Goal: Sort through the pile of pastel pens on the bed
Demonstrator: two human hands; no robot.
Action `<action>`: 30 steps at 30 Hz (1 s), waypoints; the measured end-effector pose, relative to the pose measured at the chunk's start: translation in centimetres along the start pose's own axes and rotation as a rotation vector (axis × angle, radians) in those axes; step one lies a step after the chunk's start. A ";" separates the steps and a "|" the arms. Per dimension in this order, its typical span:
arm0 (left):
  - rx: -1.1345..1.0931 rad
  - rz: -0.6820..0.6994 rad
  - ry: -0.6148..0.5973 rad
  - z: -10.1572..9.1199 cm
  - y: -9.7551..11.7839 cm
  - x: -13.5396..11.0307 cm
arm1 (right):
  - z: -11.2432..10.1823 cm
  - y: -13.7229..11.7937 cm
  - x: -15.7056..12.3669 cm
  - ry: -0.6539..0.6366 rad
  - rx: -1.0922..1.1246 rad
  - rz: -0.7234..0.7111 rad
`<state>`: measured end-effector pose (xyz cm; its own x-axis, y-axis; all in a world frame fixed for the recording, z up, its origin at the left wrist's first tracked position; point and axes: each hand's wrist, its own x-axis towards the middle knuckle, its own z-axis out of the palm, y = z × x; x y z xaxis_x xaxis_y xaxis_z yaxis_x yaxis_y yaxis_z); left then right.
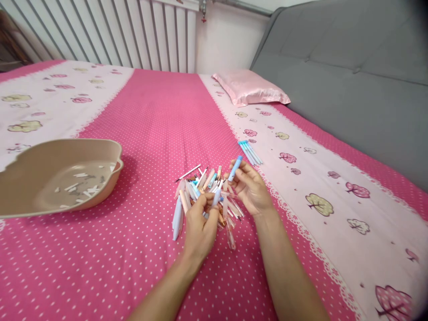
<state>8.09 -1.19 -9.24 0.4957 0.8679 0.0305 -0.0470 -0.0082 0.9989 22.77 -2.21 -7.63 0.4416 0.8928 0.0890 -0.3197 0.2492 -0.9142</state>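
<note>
A heap of pastel pens [187,191] lies on the pink dotted bedsheet [160,120]. My left hand [199,227] rests on the near side of the heap, fingers curled round a pen from it. My right hand [250,187] is at the heap's right edge and pinches a blue pen [235,168] that points up and away. A small row of blue pens [250,152] lies side by side on the sheet just beyond my right hand.
A beige plastic basin [20,187] with small white scraps inside sits at the left. A pink satin pillow [249,87] lies at the bed's far end, by a grey padded headboard [351,71] on the right. A radiator [117,31] lines the back wall.
</note>
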 end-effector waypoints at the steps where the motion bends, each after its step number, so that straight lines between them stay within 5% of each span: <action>1: 0.013 -0.002 -0.002 0.0 0.0 0.0 | 0.0 0.0 0.0 0.000 -0.002 -0.006; 30: 0.006 -0.036 -0.038 0.2 0.4 0.0 | 0.2 0.1 -0.2 -0.038 -0.042 0.026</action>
<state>8.24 -1.34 -8.86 0.5294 0.8484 -0.0039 -0.0240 0.0196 0.9995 22.44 -2.29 -7.61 0.4013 0.9126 0.0787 -0.2953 0.2102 -0.9320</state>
